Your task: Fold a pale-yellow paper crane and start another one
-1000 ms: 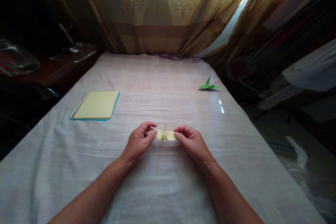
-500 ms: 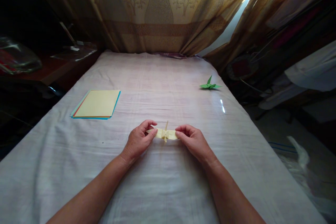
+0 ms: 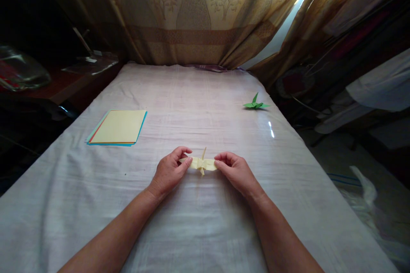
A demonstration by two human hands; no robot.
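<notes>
Between my hands is a pale yellow paper crane (image 3: 201, 163), its wings stretched out sideways. One thin point of it sticks up away from me, and a shorter folded point is toward me. My left hand (image 3: 171, 168) pinches the left wing between thumb and fingers. The right wing's tip is pinched by my right hand (image 3: 235, 170). Some of each wing's end is hidden behind the fingers. Farther off on the right stands a green paper crane (image 3: 256, 103), touched by neither hand.
A stack of coloured square paper (image 3: 120, 126), pale yellow on top, lies on the left of the sheet-covered surface (image 3: 192, 102). Patterned curtains (image 3: 195, 8) hang at the far edge. A dark wooden table (image 3: 60, 87) with a clear container (image 3: 22, 70) is at left.
Both hands stay in almost the same place, still holding the wings. The yellow crane's middle has tilted very slightly.
</notes>
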